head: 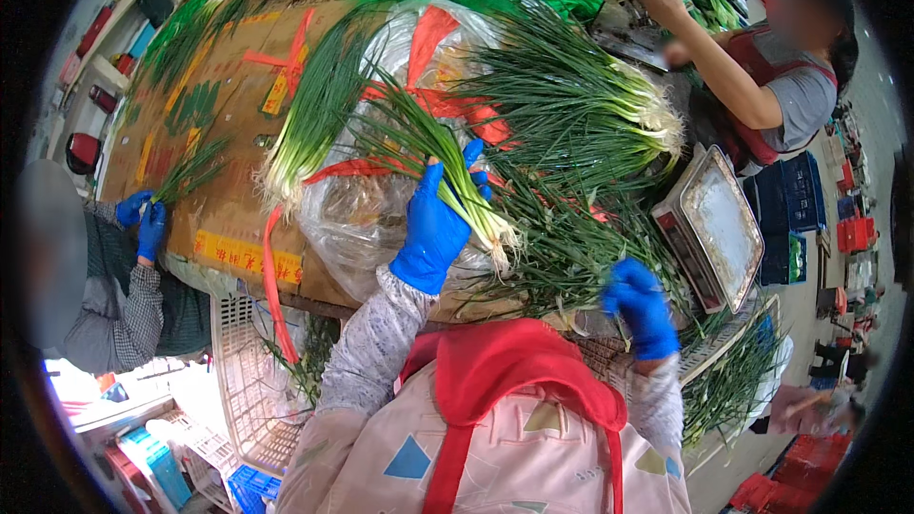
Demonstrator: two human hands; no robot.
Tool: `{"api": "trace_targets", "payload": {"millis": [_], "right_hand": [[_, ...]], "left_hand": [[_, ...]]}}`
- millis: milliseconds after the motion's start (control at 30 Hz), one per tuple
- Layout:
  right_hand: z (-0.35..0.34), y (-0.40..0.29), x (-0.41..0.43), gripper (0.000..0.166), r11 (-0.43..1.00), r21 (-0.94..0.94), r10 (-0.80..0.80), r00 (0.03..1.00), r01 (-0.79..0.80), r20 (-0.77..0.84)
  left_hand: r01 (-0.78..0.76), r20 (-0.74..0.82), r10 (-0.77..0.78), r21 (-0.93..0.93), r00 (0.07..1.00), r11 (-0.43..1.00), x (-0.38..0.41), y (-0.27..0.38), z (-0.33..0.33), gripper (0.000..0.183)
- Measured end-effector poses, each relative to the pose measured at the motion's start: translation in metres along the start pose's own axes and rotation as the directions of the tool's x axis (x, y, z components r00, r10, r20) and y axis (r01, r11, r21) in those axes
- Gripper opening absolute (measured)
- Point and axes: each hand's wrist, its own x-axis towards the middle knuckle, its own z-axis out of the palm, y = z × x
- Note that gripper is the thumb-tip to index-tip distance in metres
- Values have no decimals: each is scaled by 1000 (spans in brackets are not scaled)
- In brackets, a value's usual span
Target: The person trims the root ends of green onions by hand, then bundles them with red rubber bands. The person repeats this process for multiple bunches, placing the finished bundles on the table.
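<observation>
My left hand (437, 228), in a blue glove, grips a small bunch of spring onions (460, 182) by the stems. Their roots point right and towards me, their green tops away to the upper left. Over the table's near edge, my right hand (639, 307) is blurred by motion; whether anything is in its fingers is not clear. Beside it lies a heap of loose green leaves (571, 257). A large pile of spring onions (571, 93) rests beyond, roots to the right. Another bunch (314, 114) lies left of the clear plastic bag (343, 235) under my left hand.
A scale with a metal pan (721, 228) stands at the right edge. Red straps (270, 278) run over the cardboard-covered table (243, 207). A co-worker's gloved hands (146, 218) hold a few stalks at left; another person (771, 78) stands upper right. Plastic crates (246, 378) sit below.
</observation>
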Motion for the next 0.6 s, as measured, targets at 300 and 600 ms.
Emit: {"api": "trace_targets", "payload": {"millis": [300,600], "right_hand": [[-41,-6,3,31,404,-891,-702,694,205,-159],[115,25,86,47,985,51,-172,978,167,116]], "left_hand": [[61,-214,-49,51,976,997,1,-15,15,46],[-45,-149,90,281,985,959,-10,-7,30,43]]}}
